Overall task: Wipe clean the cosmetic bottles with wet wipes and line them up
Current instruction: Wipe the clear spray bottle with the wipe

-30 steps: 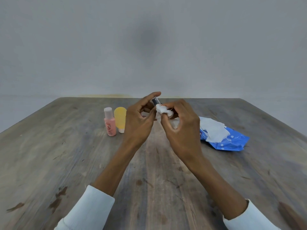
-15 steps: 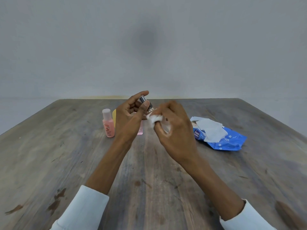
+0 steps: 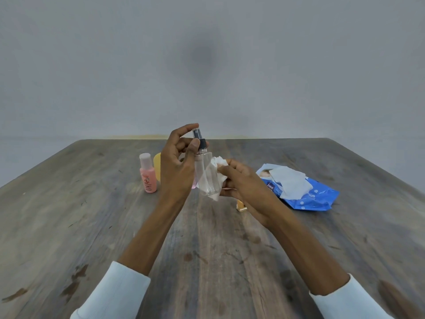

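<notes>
A wooden tabletop (image 3: 92,226) fills the lower half of the view, grey-brown with long grain lines and darker stains scattered over it, the largest near its front left corner and front right edge. Beyond the tabletop's far edge stands a plain grey wall (image 3: 92,65), with a faint dark smudge (image 3: 204,58) above the tabletop's middle.

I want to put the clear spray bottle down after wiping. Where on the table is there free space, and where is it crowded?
Free: the wide near table between both forearms, and the left side beyond the pink bottle. Crowded: behind the left hand, where the pink bottle and yellow bottle stand, and right, by the blue wipes pack and small orange bottle.
</notes>
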Available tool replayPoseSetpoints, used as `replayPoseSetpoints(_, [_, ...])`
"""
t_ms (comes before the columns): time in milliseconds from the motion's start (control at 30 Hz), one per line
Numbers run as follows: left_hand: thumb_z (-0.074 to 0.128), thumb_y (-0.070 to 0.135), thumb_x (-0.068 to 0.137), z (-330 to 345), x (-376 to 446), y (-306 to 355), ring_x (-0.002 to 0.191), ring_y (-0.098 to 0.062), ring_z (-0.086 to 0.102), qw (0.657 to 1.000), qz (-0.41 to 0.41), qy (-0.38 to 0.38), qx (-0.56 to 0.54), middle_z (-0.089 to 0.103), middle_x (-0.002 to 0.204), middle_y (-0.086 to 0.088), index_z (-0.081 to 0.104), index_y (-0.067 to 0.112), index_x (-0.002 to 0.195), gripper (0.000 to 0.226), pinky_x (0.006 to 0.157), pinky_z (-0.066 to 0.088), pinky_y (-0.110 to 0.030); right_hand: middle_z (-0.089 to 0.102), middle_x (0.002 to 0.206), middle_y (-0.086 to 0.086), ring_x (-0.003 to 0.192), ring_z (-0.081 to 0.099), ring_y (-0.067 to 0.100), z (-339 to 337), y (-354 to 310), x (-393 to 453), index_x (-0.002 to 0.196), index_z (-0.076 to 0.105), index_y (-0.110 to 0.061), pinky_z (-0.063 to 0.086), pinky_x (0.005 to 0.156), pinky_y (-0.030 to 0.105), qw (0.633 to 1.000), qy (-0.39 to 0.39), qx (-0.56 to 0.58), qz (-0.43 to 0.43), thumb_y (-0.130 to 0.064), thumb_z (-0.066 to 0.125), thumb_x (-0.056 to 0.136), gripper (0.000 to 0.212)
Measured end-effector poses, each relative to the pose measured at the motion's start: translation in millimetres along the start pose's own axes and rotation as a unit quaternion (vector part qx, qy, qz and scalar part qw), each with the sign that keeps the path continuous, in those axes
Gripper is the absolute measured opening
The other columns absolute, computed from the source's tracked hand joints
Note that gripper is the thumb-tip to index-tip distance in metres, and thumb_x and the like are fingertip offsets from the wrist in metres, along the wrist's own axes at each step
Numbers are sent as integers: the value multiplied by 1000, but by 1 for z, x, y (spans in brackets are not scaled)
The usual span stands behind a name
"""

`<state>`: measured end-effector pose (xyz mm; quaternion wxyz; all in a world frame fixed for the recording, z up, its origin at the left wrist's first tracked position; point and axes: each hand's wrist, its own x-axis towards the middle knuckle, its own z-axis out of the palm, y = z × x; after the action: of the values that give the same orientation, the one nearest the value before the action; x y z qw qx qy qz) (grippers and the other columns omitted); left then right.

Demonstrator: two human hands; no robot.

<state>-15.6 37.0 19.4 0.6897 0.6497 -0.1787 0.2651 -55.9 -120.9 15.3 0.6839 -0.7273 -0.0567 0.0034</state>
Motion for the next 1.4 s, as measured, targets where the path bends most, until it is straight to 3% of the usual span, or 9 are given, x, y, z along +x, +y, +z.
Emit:
replayPoseSetpoints(233, [59, 26, 110, 0, 2, 3, 91, -22, 79, 998, -43, 46, -27, 80, 96, -7, 68, 20, 131, 24, 86, 64, -45, 68, 136, 22, 125, 67, 43, 2, 2, -4, 142, 60, -12, 56, 104, 58, 984, -102, 141, 30, -33, 65, 104, 44])
replayPoseSetpoints(433, [50, 37, 114, 6, -6, -1, 104, -13, 75, 998, -39, 5, 44, 77, 113, 3, 60, 25, 139, 30, 93, 63, -44, 67, 139, 21, 129, 65, 41, 1, 6, 2, 145, 57, -6, 53, 109, 58, 967, -64, 243, 28, -28, 73, 98, 55])
replayPoseSetpoints(533, [45, 47, 113, 11, -11, 0, 109, -1, 69, 988, -51, -95, 108, 71, 123, 18, 44, 39, 154, 42, 99, 57, -36, 74, 129, 13, 118, 74, 32, -2, 5, 3, 137, 61, -13, 59, 101, 51, 978, 15, 208, -11, -33, 80, 86, 58])
replayPoseSetpoints(633, [42, 65, 107, 9, -9, 0, 124, -7, 65, 973, -54, -175, 143, 66, 140, 12, 29, 47, 162, 60, 108, 51, -43, 74, 126, 4, 116, 74, 24, -4, 4, 2, 132, 63, -19, 64, 92, 41, 985, 117, 108, -68, -33, 85, 87, 51])
replayPoseSetpoints(767, [51, 47, 110, 10, -8, 2, 104, -18, 75, 967, -150, -199, 59, 70, 124, -12, 56, 24, 144, 41, 83, 67, -45, 77, 116, -3, 108, 75, 15, -8, 4, 3, 123, 66, -21, 64, 91, 35, 976, 173, 29, -130, -29, 86, 87, 41])
replayPoseSetpoints(867, [51, 35, 112, 13, -12, 5, 93, -29, 81, 960, -191, -204, -9, 74, 117, -18, 57, 14, 137, 32, 74, 68, -49, 78, 110, -2, 104, 75, 17, -10, 4, 3, 114, 70, -22, 63, 88, 33, 974, 171, -9, -145, -25, 82, 91, 26])
replayPoseSetpoints(1033, [58, 44, 108, 2, -5, -3, 88, -16, 80, 973, -96, -176, 117, 69, 132, 0, 54, 21, 137, 37, 76, 68, -42, 78, 107, 8, 99, 73, 27, -23, 2, 6, 109, 74, -21, 59, 93, 51, 961, 225, 36, -158, -27, 77, 97, 14])
replayPoseSetpoints(1200, [53, 70, 97, 4, -11, -15, 84, -13, 74, 942, 12, -172, 288, 67, 114, 20, 47, 41, 134, 48, 80, 62, -50, 75, 106, 1, 102, 70, 21, -32, 1, 9, 112, 72, -21, 57, 102, 54, 953, 225, 166, -120, -27, 77, 97, 17])
replayPoseSetpoints(1400, [62, 57, 102, 23, -34, -16, 76, -1, 63, 925, 39, -202, 319, 67, 104, 11, 46, 23, 137, 52, 73, 50, -29, 78, 111, 10, 107, 75, 30, -21, 5, 8, 118, 70, -14, 59, 100, 56, 959, 223, 104, -143, -23, 78, 97, 25])
